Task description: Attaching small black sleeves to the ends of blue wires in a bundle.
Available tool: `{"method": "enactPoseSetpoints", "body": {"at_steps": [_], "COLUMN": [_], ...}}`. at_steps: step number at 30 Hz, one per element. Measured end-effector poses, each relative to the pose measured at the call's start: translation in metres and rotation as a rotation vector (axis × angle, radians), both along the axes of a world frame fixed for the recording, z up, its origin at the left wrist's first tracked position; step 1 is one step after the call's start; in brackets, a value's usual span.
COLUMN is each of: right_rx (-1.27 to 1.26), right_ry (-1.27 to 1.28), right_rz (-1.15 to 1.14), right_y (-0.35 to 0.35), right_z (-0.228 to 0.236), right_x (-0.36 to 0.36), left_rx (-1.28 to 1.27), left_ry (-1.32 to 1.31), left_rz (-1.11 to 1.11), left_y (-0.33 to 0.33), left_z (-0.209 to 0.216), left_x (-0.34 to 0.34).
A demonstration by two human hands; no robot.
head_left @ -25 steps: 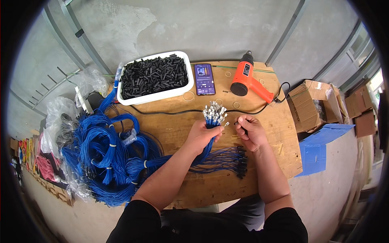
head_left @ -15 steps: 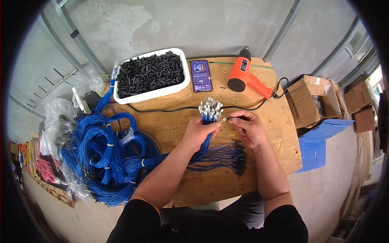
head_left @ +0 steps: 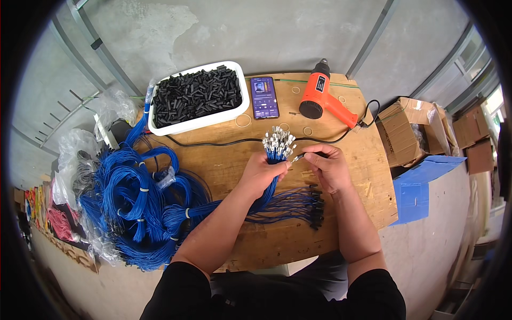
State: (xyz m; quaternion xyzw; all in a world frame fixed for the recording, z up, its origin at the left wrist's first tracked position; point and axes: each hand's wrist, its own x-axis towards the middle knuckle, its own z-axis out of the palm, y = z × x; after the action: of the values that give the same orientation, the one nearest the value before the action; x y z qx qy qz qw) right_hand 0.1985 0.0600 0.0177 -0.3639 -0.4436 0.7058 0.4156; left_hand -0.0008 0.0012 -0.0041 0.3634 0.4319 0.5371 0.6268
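My left hand [head_left: 262, 173] is closed round a bundle of blue wires [head_left: 273, 160], whose silvery crimp terminals [head_left: 278, 141] stand up in a cluster above the fist. One terminal sticks out to the right by the thumb. Between the thumb and fingers of my right hand [head_left: 329, 165] is a short black sleeve [head_left: 302, 156], its tip touching or very near that terminal. To the right of the bundle, below my hands, several blue wires fan out on the table and end in black sleeves [head_left: 316, 207].
A white tub [head_left: 246, 98] of black sleeves stands at the back, beside a phone [head_left: 265, 98] and an orange heat gun [head_left: 324, 96]. A black cord [head_left: 224, 144] crosses the table. Coiled blue wires [head_left: 141, 197] fill the left side. Cardboard boxes [head_left: 397, 138] stand right.
My right hand has brought the black sleeve leftward, up to the terminal that sticks out. My left hand has stayed nearly in place with the bundle.
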Motion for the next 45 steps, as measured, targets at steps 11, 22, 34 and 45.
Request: {"method": "enactPoseSetpoints", "body": {"at_steps": [11, 22, 34, 45], "right_rx": [0.032, 0.044, 0.019, -0.241], "right_ry": [-0.012, -0.047, -0.018, 0.126], "right_rz": [0.013, 0.047, 0.021, 0.203], "right_y": [0.000, 0.000, 0.002, 0.012], "right_z": [0.000, -0.001, 0.000, -0.004], "right_x": [-0.001, 0.000, 0.000, 0.014], "left_rx": [0.013, 0.032, 0.045, 0.047], "left_ry": [0.009, 0.016, 0.000, 0.024], "left_rz": [-0.036, -0.046, -0.060, -0.058], "left_y": [-0.001, 0.000, -0.004, -0.004], "left_z": [0.004, 0.002, 0.006, 0.007], "left_x": [0.000, 0.001, 0.002, 0.002]}}
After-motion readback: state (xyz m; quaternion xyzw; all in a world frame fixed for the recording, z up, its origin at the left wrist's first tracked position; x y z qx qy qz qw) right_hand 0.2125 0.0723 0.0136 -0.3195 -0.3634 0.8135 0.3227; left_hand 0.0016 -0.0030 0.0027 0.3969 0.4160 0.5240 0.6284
